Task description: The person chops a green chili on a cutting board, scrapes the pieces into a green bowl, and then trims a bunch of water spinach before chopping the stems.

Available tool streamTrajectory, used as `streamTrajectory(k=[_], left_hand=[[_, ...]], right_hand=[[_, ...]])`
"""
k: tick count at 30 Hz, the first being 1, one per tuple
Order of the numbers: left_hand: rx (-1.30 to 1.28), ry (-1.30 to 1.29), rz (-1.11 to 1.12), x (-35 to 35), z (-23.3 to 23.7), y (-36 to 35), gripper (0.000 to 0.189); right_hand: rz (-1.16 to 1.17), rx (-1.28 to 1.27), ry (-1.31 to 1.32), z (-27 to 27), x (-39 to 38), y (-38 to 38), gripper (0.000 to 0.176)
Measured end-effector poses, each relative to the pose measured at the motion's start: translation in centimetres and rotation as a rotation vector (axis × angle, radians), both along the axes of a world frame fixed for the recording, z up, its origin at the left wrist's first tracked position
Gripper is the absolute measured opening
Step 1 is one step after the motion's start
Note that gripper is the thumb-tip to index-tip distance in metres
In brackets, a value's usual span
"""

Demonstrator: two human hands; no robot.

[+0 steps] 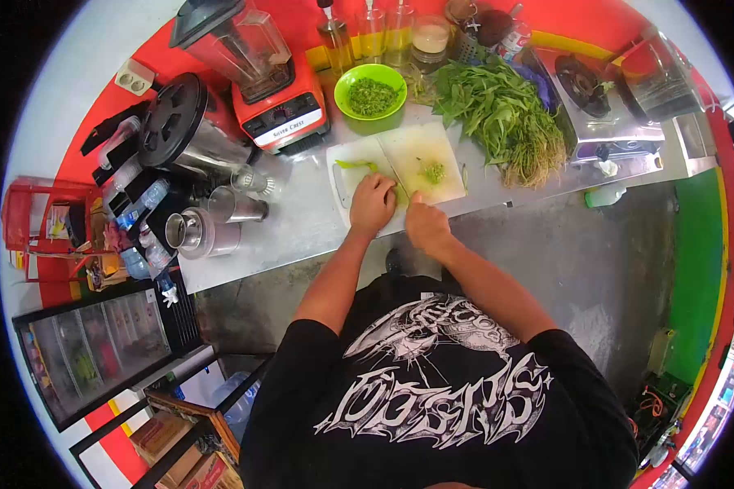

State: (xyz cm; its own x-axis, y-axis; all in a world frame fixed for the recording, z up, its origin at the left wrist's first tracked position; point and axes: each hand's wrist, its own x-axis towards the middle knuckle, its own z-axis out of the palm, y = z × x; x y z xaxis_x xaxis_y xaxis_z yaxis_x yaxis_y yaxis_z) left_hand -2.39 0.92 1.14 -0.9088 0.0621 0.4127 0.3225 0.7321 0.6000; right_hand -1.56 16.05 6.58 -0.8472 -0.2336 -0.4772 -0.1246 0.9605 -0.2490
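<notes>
My left hand (373,204) rests on the white cutting board (424,138) with its fingers curled over a green vegetable (400,194); its kind is hard to make out. Beyond those fingertips lies a light green piece (352,165). At the board's near edge, my right hand (426,224) is closed around the handle of a knife (394,169). The thin blade points away from me, just right of my left hand. A small heap of chopped greens (433,172) sits on the board's right part.
Behind the board is a lime-green bowl (373,122) of chopped greens. Leafy greens with roots (506,114) lie to the right, near a gas stove (587,98). A red blender (281,118), steel cups (238,204) and a lidded container (179,126) stand left. Bottles (334,37) line the wall.
</notes>
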Motion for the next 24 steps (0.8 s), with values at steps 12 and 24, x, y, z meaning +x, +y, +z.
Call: streamTrajectory(k=[12, 24], left_hand=[[0.052, -0.029, 0.002, -0.2, -0.3, 0.0, 0.014], [0.106, -0.097, -0.015, -0.3, -0.8, -0.5, 0.015]], right_hand=[[0.046, 0.038, -0.044, 1.6, -0.2, 0.2, 0.039], [0.024, -0.026, -0.022, 0.8, -0.5, 0.3, 0.041]])
